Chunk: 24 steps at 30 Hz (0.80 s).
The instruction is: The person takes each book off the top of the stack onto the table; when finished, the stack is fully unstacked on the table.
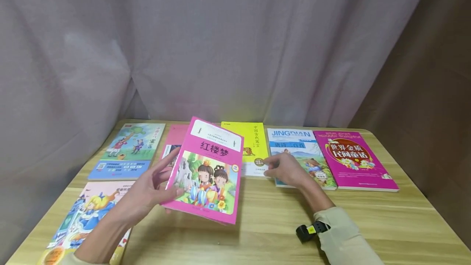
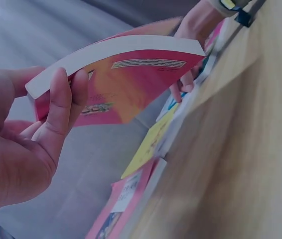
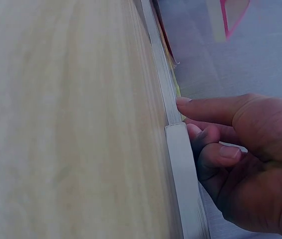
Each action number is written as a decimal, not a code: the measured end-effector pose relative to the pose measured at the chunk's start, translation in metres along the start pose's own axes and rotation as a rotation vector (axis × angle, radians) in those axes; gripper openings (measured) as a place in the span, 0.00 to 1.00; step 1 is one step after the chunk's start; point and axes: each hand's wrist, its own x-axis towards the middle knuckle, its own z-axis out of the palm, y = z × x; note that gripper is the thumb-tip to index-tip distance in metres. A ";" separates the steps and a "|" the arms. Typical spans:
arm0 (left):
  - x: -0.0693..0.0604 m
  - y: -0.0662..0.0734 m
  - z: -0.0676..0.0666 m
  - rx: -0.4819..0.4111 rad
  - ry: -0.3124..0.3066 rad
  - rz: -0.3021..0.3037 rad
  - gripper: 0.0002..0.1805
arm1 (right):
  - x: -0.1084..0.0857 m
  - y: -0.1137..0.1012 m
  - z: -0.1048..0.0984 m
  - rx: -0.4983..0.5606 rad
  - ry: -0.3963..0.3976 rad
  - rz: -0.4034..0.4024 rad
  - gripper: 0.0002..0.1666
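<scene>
My left hand [image 1: 141, 191] holds a pink book [image 1: 206, 144] by its left edge, raised and tilted above the table, its illustrated cover showing two cartoon girls. In the left wrist view, thumb and fingers are on opposite sides of the same book [image 2: 146, 84], whose pages bow. My right hand [image 1: 288, 169] is at the lower right of a yellow-and-white book [image 1: 239, 138], over the left part of a blue book [image 1: 290, 146]. In the right wrist view one finger of the right hand [image 3: 260, 154] touches the yellow book's edge while other fingers bend inward.
Another pink book [image 1: 173, 136] lies partly hidden behind the raised one. A magenta book [image 1: 353, 175] lies at the right; a green-and-blue book [image 1: 121, 144] and a fairy-tale book [image 1: 79, 216] lie at the left. A grey curtain [image 1: 206, 44] hangs behind the wooden table [image 1: 268, 232].
</scene>
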 end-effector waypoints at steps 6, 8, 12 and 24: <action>-0.036 -0.006 0.000 0.017 0.047 -0.081 0.57 | 0.001 0.001 0.001 0.006 0.001 0.021 0.28; -0.046 -0.010 0.000 -0.003 0.053 -0.128 0.57 | 0.001 0.001 0.002 0.009 0.001 0.028 0.28; -0.063 -0.024 -0.002 -0.123 0.030 -0.230 0.58 | 0.002 0.002 0.003 -0.001 0.002 0.024 0.28; -0.089 -0.064 -0.017 -0.181 0.039 -0.458 0.59 | 0.004 0.004 0.001 -0.038 0.006 -0.006 0.27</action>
